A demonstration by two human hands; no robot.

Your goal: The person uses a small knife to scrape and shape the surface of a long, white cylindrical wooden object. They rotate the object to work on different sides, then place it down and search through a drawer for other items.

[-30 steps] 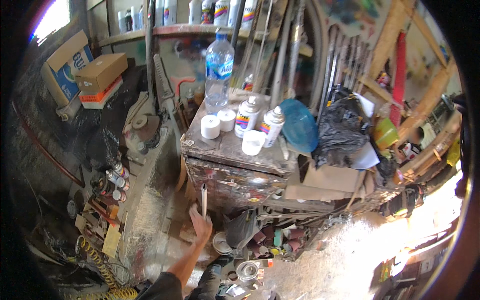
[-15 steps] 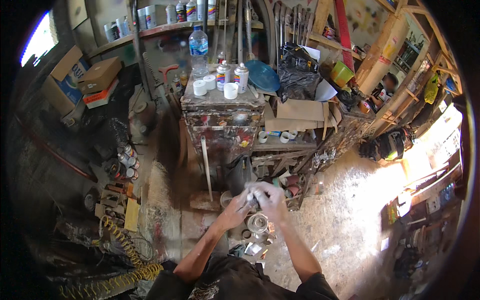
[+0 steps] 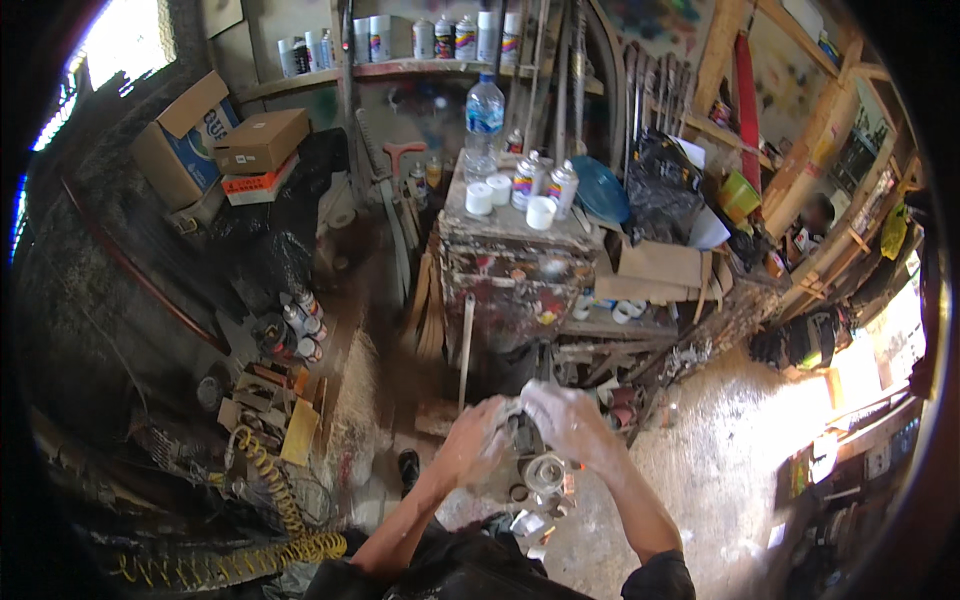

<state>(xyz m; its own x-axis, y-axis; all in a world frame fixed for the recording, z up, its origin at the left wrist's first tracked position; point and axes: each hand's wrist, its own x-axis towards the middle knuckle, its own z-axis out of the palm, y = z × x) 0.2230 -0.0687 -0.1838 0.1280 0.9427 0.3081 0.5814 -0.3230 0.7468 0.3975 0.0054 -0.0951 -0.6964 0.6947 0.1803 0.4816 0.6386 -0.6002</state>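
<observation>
My left hand (image 3: 476, 442) and my right hand (image 3: 568, 420), both coated with pale dust, are raised in front of me with the fingertips close together. Blur smears the fingers of each, but they look curled inward. Something small and greyish seems to lie between them, and its kind cannot be made out. On the floor beneath are a clear round container (image 3: 544, 474) and a dark ring (image 3: 518, 493). A pale stick (image 3: 467, 350) leans against the paint-stained cabinet (image 3: 500, 262) beyond my hands.
Spray cans (image 3: 561, 190), white cups (image 3: 540, 212) and a water bottle (image 3: 484, 115) stand on the cabinet. Cardboard boxes (image 3: 262, 142) sit at the left, above a coiled yellow hose (image 3: 270, 490). A person (image 3: 808, 225) is far off at the right.
My view has turned left, so the surroundings sit farther right and lower. My hands, pressed together before, have come slightly apart.
</observation>
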